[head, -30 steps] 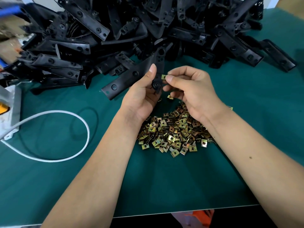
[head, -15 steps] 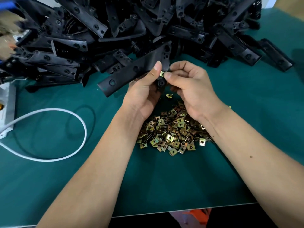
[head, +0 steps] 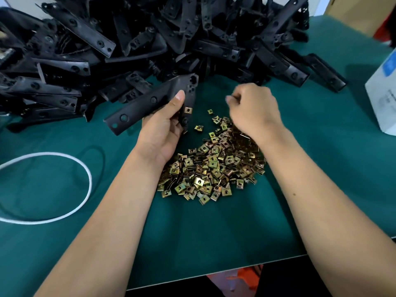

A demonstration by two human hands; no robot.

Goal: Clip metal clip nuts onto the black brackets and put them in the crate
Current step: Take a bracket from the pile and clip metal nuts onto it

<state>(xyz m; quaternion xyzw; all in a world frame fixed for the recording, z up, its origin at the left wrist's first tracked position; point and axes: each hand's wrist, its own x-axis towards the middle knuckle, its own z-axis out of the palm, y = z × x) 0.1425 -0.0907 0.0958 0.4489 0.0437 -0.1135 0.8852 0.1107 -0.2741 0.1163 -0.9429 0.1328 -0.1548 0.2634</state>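
We see a left hand (head: pixel 162 129) gripping a black bracket (head: pixel 150 103) above a green table (head: pixel 203 236), a brass clip (head: pixel 187 110) already on its edge. The right hand (head: pixel 252 108) hovers just beside it over a heap of clips (head: pixel 214 166), fingers curled; we cannot tell whether it holds anything. More brackets (head: pixel 171 39) are piled behind.

Held by the left hand (head: pixel 162 127): long black bracket (head: pixel 147 103) with round holes, tilted, one brass-coloured clip nut (head: pixel 188 110) already clipped on its edge just beside the thumb. Below the grip, heap of loose clip nuts (head: pixel 214 166). Above, big pile of brackets (head: pixel 150 37).
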